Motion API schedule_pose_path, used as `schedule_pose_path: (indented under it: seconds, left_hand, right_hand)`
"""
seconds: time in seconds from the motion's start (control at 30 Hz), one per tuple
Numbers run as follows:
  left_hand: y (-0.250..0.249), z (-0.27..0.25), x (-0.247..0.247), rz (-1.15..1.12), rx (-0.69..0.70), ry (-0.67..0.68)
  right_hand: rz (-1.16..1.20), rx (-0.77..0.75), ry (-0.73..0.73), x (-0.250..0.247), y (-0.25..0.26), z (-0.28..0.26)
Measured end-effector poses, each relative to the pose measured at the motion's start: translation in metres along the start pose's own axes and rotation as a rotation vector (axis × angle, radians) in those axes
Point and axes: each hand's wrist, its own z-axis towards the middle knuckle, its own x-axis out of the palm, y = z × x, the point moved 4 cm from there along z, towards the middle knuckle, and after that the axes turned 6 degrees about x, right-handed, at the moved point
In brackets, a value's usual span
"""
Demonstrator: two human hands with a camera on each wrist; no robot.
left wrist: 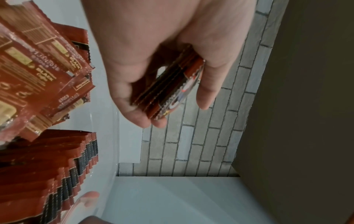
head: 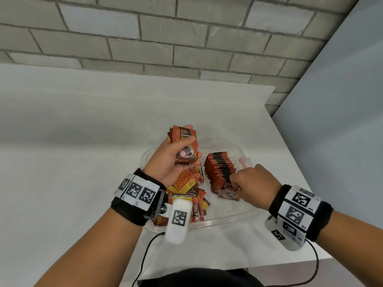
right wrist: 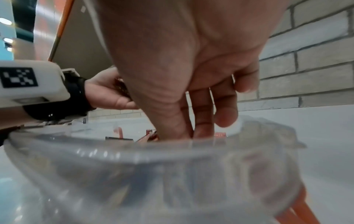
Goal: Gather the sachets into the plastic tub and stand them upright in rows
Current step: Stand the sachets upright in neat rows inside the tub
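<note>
A clear plastic tub [head: 228, 219] stands on the white table. Its left half holds a loose pile of red sachets [head: 186, 195]; on the right, a row of sachets [head: 220, 166] stands upright. Above the pile, my left hand [head: 187, 146] grips a small stack of sachets [head: 182, 133] between thumb and fingers; the left wrist view shows the stack [left wrist: 172, 84] edge-on. My right hand [head: 235, 182] reaches down into the tub at the near end of the row and pinches the top of the front sachet [head: 228, 192], which leans forward. The tub rim [right wrist: 172, 151] hides those fingertips.
A grey brick wall [head: 186, 38] runs behind the table [head: 83, 141], and a pale panel [head: 342, 121] closes the right side. The tub has a reddish clip [head: 243, 161] on its right rim. Black cables [head: 145, 255] trail from both wrist cameras toward my body.
</note>
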Motion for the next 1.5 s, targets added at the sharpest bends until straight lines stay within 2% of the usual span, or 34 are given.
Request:
schedule_pose_path:
  seconds: [0.17, 0.33, 0.5, 0.6, 1.03, 1.13, 1.27, 1.37, 1.5]
  left_hand:
    - [0.001, -0.002, 0.0, -0.018, -0.009, -0.005]
    - [0.002, -0.002, -0.002, -0.029, -0.006, -0.017]
    - [0.002, -0.002, -0.004, -0.03, -0.003, -0.025]
    - [0.001, -0.002, -0.004, -0.035, -0.005, -0.04]
    - [0.005, -0.002, -0.001, -0.068, -0.028, -0.024]
    - [0.007, -0.001, 0.001, -0.134, -0.056, -0.017]
    - [0.009, -0.004, 0.008, -0.097, -0.095, 0.083]
    - [0.014, -0.005, 0.015, -0.009, -0.106, 0.15]
    - [0.025, -0.005, 0.023, 0.062, -0.13, 0.212]
  right_hand:
    - [-0.089, -0.01, 0.003, 0.005, 0.003, 0.005]
    - [-0.103, -0.031, -0.065, 0.001, 0.009, 0.009]
    - [-0.132, -0.093, -0.061, 0.01, 0.009, 0.014]
    - [-0.167, -0.063, -0.022, 0.011, 0.007, 0.014]
    - [-0.065, -0.031, -0.036, -0.009, 0.004, 0.006]
    - [0.083, 0.01, -0.075, -0.02, -0.006, 0.004]
    - [0.539, 0.075, -0.162, -0.045, -0.023, 0.002]
    - [0.765, 0.042, -0.222, -0.059, -0.022, 0.005]
    - [0.94, -0.003, -0.19, -0.064, -0.012, 0.007]
